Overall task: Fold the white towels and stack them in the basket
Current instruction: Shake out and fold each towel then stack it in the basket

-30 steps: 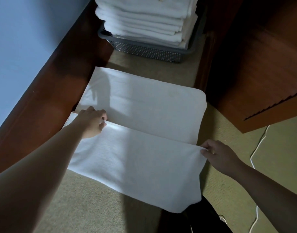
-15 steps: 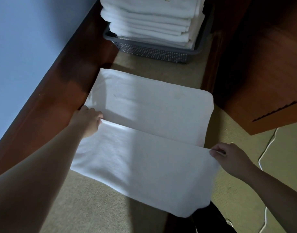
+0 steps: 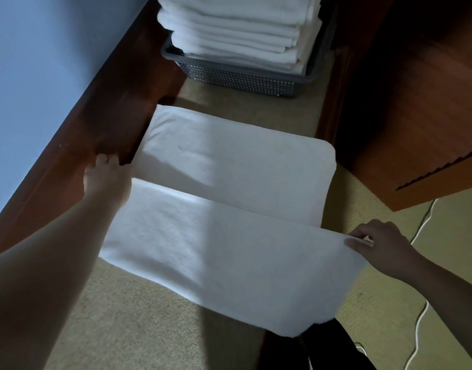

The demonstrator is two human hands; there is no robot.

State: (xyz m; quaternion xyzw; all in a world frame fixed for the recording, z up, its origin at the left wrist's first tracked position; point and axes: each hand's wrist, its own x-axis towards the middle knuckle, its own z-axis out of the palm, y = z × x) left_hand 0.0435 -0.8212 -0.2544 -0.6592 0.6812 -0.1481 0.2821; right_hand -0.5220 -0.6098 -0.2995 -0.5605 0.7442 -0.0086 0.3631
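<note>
Lying across a tan carpet floor [image 3: 138, 324], between a blue wall [image 3: 42, 84] with a dark red-brown wooden baseboard [image 3: 77, 145] on the left and a brown wooden cabinet [image 3: 416, 116] on the right, is the white towel [image 3: 229, 209], biggest task item in view. Far part lies flat on the carpet, far-right corner rounded. Near part is raised as a flap, its top edge stretched taut between both hands, sloping down to the near-right corner, which covers a dark garment [image 3: 333, 343] at the bottom edge.

Next, stack of folded towels [image 3: 237, 30] at top centre, white, many layers, rising well above the rim of the grey basket [image 3: 240, 81]. Basket has perforated sides, sits on the carpet beyond the flat towel, apart from it, carpet strip between.

Left hand [image 3: 106, 180] at the flap's left end, beside the baseboard. Fingertips go behind the towel edge, mostly hidden; looks like a grip on the corner but cannot tell finger layout for sure. Forearm fills lower left.

Right hand [image 3: 376, 244] at the flap's right end, thumb and curled fingers pinching the towel edge, fingers together, not spread. Forearm runs to lower right.

Smallest: thin white cable [image 3: 419, 319] on the carpet at right, curving from under the cabinet toward the bottom edge, not touching the towel.
</note>
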